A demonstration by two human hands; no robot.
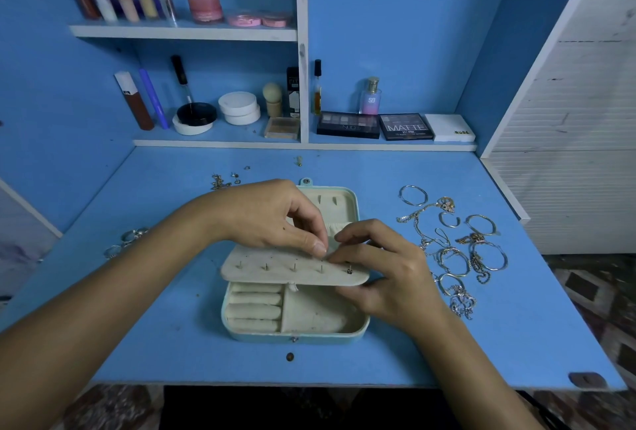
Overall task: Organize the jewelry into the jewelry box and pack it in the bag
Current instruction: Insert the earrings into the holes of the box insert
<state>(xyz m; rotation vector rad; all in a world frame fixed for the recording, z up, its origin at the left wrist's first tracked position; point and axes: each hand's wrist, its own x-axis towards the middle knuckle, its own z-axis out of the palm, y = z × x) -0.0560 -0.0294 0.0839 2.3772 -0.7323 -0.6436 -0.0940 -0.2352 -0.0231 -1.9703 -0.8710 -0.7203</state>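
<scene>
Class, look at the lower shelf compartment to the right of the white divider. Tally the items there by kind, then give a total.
Flat palette boxes: 3
Perfume bottles: 2
Total: 5

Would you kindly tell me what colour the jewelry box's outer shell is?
Light turquoise, with a cream lining; the jewelry box shows best in the head view.

Left hand (275,219), right hand (385,264) (fingertips pinched)
</scene>
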